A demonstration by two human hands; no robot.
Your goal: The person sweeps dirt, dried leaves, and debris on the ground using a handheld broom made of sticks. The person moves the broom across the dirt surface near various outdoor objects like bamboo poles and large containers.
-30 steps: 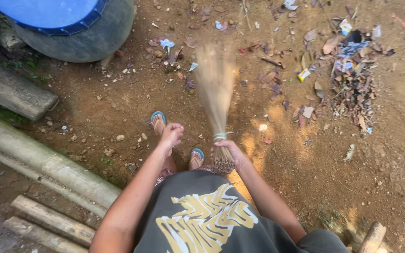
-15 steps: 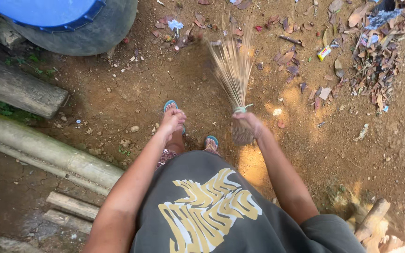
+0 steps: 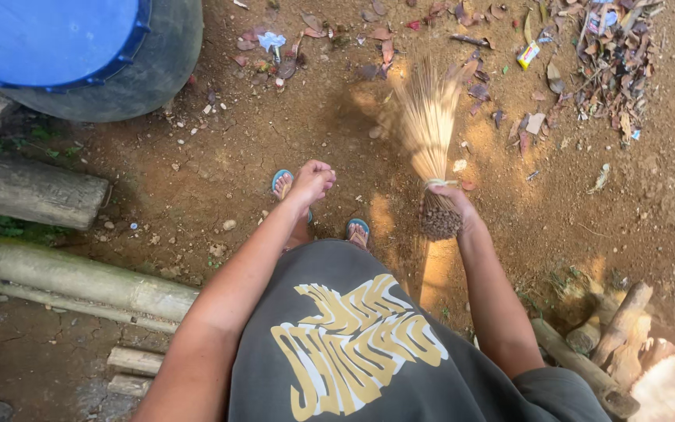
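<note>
One tan stick broom of thin bound ribs [image 3: 430, 129], bristles fanned on the brown dirt ahead of two blue flip-flops [image 3: 357, 229]. Right hand [image 3: 448, 202] clamped at its tied butt end. Left hand [image 3: 312, 181] loosely curled, holding nothing.

Broom [image 3: 430, 129]: bundle of thin dry straw-coloured sticks, stiff, matt; cut ends rough at the butt in the right hand [image 3: 455, 202]. Ground [image 3: 220, 156]: packed brown earth, cracked, gritty, matt. Drum lid [image 3: 41, 39], upper left: blue plastic, smooth, slight sheen. Logs [image 3: 33, 187], left: weathered grey wood, rough. Shirt [image 3: 337, 344]: dark matt cloth.
</note>
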